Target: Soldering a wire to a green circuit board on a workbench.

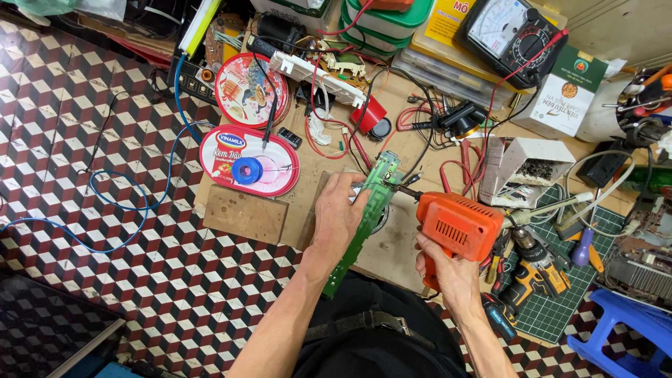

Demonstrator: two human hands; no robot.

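— Where was the board?
— Mid-frame: the left hand (341,213) gripped the long green circuit board (369,210); the right hand (448,269) clutched the boxy orange plastic soldering gun (455,225), tip touching it.

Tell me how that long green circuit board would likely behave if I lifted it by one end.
The green circuit board looks long, narrow and thin, so it probably flexes slightly and feels light. The left hand grips its middle, probably steadier. Its components look fragile.

Probably a home electronics repair workshop: a black analogue multimeter (509,29), tangled red test leads (336,129) and a yellow cordless drill (537,269) crowd a low cardboard-covered worktop (399,245) on a patterned tile floor (84,119).
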